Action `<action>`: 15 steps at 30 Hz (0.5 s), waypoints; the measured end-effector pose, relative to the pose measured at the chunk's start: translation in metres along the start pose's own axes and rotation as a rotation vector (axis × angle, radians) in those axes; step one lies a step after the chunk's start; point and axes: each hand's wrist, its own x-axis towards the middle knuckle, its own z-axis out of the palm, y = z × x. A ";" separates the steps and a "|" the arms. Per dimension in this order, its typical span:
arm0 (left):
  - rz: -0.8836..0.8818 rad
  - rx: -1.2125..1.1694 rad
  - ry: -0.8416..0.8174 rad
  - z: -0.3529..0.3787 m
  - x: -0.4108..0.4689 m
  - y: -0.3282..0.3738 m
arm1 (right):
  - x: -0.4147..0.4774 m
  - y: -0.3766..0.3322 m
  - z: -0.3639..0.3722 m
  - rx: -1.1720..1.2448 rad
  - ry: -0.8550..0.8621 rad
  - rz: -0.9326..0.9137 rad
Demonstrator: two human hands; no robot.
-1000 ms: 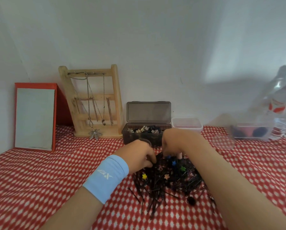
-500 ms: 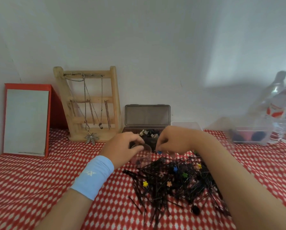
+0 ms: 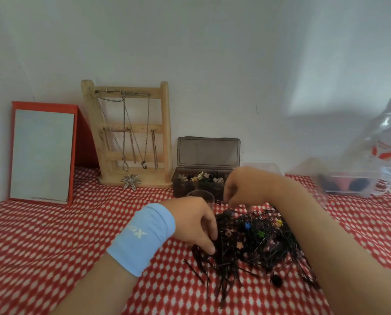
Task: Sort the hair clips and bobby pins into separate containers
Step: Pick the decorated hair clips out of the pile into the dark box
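Now both hands are back in the heap. Half a second ago the left hand, with its pale blue wristband, was up at the small clear plastic cup, and the right hand was beside it with what looked like a blue clip. I read that as one drop made.

The left has since come down to the near left edge of the tangled pile of black bobby pins and little coloured flower clips on the red-and-white desk, its fingers curled into the pins. The right dips its fingertips into the far edge. Whether either has pinched anything, I cannot tell. Most of the pile is unsorted; the open smoky-grey plastic box behind holds clips.
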 end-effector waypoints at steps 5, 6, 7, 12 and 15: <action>-0.017 0.014 -0.010 0.004 0.004 -0.003 | 0.009 -0.005 0.018 -0.118 -0.066 0.078; -0.016 0.019 -0.006 0.004 0.004 -0.003 | 0.010 -0.004 0.018 -0.126 -0.067 0.077; -0.021 0.020 -0.006 0.003 0.003 -0.003 | 0.010 -0.004 0.018 -0.130 -0.070 0.077; -0.025 0.026 -0.027 0.006 0.005 -0.003 | 0.009 0.001 0.011 -0.069 -0.036 0.024; -0.020 0.013 -0.023 0.004 0.004 -0.002 | 0.005 -0.003 0.003 -0.037 0.083 -0.031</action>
